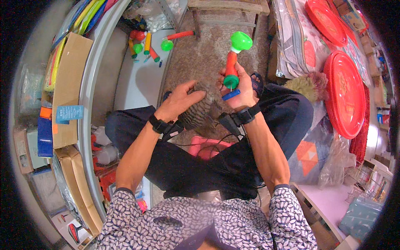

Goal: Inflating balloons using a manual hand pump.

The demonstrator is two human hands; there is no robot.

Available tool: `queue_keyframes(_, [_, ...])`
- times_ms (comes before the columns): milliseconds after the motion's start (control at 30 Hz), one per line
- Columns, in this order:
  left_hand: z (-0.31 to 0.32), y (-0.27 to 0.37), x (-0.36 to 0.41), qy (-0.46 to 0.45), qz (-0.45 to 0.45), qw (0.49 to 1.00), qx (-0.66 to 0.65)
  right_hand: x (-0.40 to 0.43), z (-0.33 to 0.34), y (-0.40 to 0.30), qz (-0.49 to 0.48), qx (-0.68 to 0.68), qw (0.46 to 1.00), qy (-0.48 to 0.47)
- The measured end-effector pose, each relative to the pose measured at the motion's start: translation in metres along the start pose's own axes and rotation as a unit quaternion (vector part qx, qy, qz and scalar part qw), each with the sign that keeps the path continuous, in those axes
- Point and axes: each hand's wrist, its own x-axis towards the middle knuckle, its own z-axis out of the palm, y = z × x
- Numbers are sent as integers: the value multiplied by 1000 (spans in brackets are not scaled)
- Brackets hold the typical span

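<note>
My right hand (239,84) grips a plastic hand pump (231,64) by its red barrel. The pump has a bright green cup (240,41) at its far end, a dark green cap at the near end, and a blue T-handle (231,94) on a thin rod. My left hand (182,100) is to the left with thumb and index finger apart and no object visible between them. Just beneath it is a dark, banded thing (197,114) that I cannot identify; whether the hand touches it is unclear. Several similar pumps (147,43) lie on the pale shelf surface at upper left.
Another red pump (180,35) juts over the shelf (131,84) edge. A wooden stool (228,7) stands ahead on the floor. Red plastic trays (345,93) are at right beside a fuzzy duster (307,86). Pink plastic (206,145) and cables lie between my legs. Cardboard boxes (70,90) line the left.
</note>
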Motion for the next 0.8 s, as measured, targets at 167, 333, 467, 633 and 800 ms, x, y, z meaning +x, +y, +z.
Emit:
queue_keyframes(167, [-16,35,-10,12,-13,1000,26,-1,4,-3,-16,15,1000,-19])
queue_keyframes(333, [0,61,2,97,86,976,177,-11,17,2,-19,-16,1000,13])
queue_keyframes(467, [19,67,14,118,229,904,341,-15,26,14,-95,-100,990,24])
queue_keyframes(633, [19,50,18,53,180,917,353,-14,21,8,-179,-169,969,25])
queue_keyframes(800, [-9,25,13,65,122,973,186,-10,11,-3,-71,-100,991,-53])
